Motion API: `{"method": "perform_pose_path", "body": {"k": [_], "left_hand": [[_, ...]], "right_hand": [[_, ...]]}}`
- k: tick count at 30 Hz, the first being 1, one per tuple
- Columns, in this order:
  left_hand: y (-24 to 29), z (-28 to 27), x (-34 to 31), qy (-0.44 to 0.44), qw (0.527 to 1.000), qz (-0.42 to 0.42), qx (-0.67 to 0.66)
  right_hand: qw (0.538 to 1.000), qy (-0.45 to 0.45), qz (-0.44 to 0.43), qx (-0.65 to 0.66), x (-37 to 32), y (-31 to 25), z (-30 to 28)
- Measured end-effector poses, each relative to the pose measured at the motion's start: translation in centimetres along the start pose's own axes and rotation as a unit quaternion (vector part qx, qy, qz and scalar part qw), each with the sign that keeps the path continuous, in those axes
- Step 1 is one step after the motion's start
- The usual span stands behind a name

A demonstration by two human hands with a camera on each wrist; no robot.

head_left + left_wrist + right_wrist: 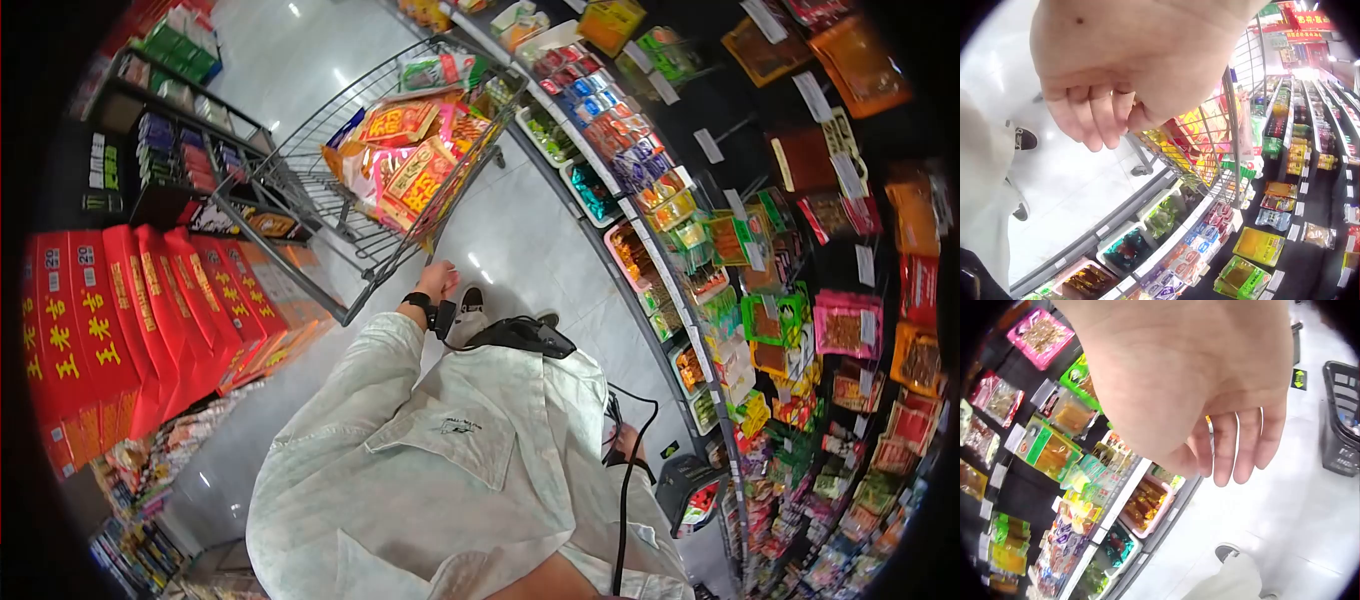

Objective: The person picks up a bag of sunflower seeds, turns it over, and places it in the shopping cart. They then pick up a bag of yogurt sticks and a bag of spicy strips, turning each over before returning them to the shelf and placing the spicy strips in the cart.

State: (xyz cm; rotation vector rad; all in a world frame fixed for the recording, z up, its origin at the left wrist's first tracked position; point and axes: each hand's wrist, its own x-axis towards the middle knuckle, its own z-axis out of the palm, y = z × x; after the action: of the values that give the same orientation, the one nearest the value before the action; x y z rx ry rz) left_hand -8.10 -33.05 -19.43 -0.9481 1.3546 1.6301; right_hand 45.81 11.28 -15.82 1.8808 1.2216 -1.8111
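Beside the near edge of the shopping cart (pixel 1233 128), your left hand (pixel 437 284) is the closer, fingers loosely bent and empty; red snack bags (pixel 418 185) lie ahead inside. Your right hand (pixel 1204 387) hangs relaxed, empty.

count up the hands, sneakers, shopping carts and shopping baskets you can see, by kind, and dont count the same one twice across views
Hands: 2 (left hand, right hand)
Sneakers: 2
Shopping cart: 1
Shopping basket: 1
Total: 6
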Motion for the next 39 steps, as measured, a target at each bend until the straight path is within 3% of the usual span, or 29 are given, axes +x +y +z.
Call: {"method": "perform_pose_path", "body": {"k": [1, 3, 5, 9, 14, 16, 18, 21, 22, 26, 31, 35, 38, 39], "left_hand": [[-0.1, -0.1, -0.6, 0.009, 1.000, -0.004, -0.012], [-0.1, -0.7, -0.6, 0.022, 0.999, -0.008, -0.032], [-0.2, -0.7, -0.9, 0.030, 0.998, -0.013, -0.048], [0.7, -1.4, 0.5, -0.005, 0.997, -0.014, -0.079], [5.1, 0.2, -1.7, 0.014, 0.994, 0.014, -0.106], [6.9, 1.2, -3.5, 0.045, 0.991, 0.072, -0.105], [8.8, 1.0, -4.3, 0.048, 0.990, 0.100, -0.092], [11.5, 0.8, -4.6, 0.097, 0.982, 0.134, -0.096], [12.7, 1.5, -5.7, 0.125, 0.976, 0.147, -0.099], [16.1, -0.9, -1.8, 0.097, 0.978, 0.123, -0.135], [20.1, -2.8, 4.1, 0.180, 0.969, 0.101, -0.139], [22.1, -5.3, 8.7, 0.221, 0.966, 0.096, -0.089], [23.0, -6.8, 9.4, 0.241, 0.964, 0.077, -0.076], [21.7, -8.8, 12.4, 0.214, 0.971, 0.064, -0.085]], "right_hand": [[0.997, -0.067, -0.020, 0.032, 3.9, -0.1, -2.5], [0.997, 0.062, -0.014, -0.044, -2.1, -8.5, 3.0], [0.999, 0.050, -0.005, -0.013, 0.6, -12.1, 3.7], [0.995, 0.002, -0.038, -0.089, 3.0, -19.6, 6.6], [0.989, -0.054, -0.022, -0.133, 9.6, -24.9, 9.6], [0.983, -0.081, -0.030, -0.163, 11.5, -26.6, 10.5], [0.977, -0.091, -0.014, -0.195, 12.2, -28.6, 11.9], [0.971, -0.101, -0.075, -0.203, 10.6, -31.1, 13.5], [0.972, -0.099, -0.076, -0.201, 10.5, -31.5, 13.8], [0.976, -0.073, -0.054, -0.198, 9.5, -32.4, 14.4], [0.984, -0.024, -0.014, -0.175, 8.5, -31.1, 14.2], [0.989, 0.073, -0.001, -0.129, 2.6, -30.3, 16.1], [0.985, 0.078, 0.003, -0.155, -2.3, -30.0, 17.1], [0.982, 0.082, 0.016, -0.170, -3.8, -29.8, 17.2]]}}
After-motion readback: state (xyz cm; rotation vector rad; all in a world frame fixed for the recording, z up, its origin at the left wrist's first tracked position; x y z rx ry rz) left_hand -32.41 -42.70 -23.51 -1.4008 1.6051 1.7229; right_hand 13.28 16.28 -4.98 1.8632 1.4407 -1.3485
